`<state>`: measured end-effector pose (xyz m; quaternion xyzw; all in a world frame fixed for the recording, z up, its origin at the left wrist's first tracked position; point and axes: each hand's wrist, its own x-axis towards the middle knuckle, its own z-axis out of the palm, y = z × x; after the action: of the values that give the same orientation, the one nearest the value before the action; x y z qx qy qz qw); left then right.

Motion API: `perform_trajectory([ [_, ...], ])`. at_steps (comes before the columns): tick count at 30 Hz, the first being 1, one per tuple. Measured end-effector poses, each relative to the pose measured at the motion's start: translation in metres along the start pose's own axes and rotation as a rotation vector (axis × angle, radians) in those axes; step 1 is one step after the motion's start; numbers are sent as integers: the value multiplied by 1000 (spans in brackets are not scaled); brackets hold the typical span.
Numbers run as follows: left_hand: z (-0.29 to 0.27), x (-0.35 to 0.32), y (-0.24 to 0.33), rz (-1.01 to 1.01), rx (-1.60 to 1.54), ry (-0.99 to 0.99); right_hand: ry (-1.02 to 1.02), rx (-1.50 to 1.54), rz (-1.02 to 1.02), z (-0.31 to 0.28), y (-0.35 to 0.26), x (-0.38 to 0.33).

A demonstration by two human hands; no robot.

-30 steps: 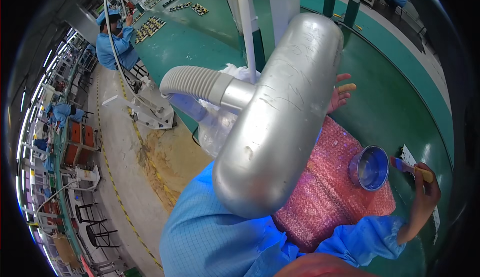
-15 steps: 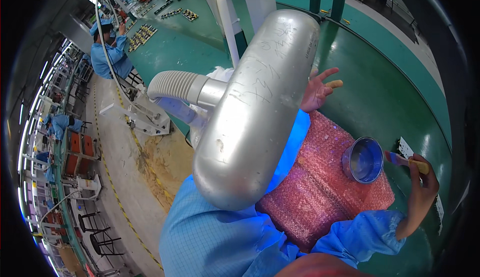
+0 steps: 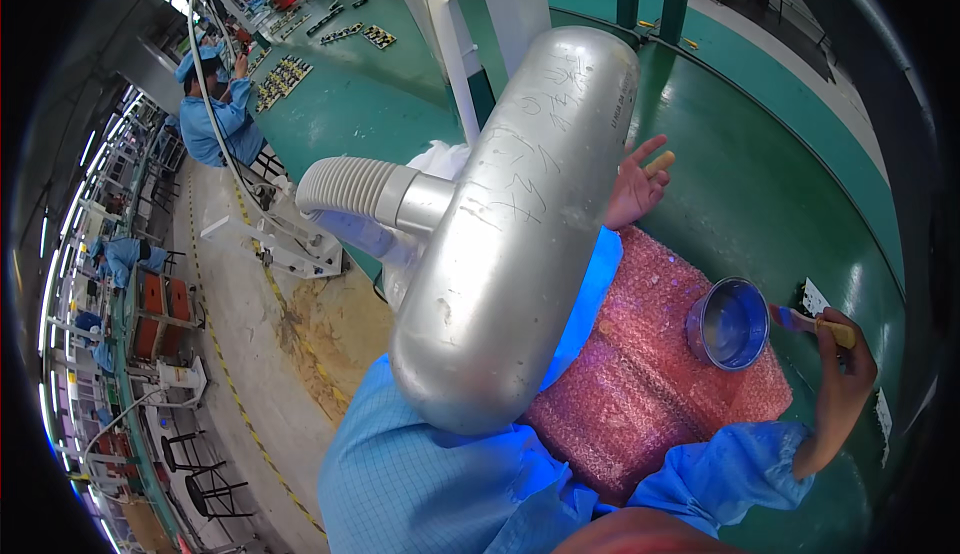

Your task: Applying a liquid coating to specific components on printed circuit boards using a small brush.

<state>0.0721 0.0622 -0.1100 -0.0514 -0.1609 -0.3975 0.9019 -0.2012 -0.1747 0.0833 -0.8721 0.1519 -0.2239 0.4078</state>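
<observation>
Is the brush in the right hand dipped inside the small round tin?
No, the right hand holds the brush just outside the rim of the round tin, beside it.

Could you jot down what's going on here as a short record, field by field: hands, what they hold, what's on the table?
Setting: factory hall, green table
Left hand: raised above the table, fingers spread, a yellowish tip on one finger, holding nothing that shows
Right hand: grips a small brush, bristles pointing toward the cup
Cup: round metal, stands on the pink bubble wrap
Metal hood: big silver duct with a ribbed hose, hides the left forearm
Clothing: blue sleeves
Others: a person in blue works at a far bench
</observation>
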Motion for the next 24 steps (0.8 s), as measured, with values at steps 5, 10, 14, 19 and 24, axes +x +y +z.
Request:
perform_trajectory([
  [5,-13,-5,13,164,39,169,-14,10,-3,2,-4,1],
  [10,-27,-3,14,168,143,325,-13,-27,-7,0,3,4],
  [14,-21,-4,12,191,168,380,-63,-60,-51,-7,12,2],
  [19,-13,-3,6,182,126,434,-7,-1,-5,-4,5,1],
  [24,-20,-3,10,123,126,440,8,-33,-53,-10,14,5],
])
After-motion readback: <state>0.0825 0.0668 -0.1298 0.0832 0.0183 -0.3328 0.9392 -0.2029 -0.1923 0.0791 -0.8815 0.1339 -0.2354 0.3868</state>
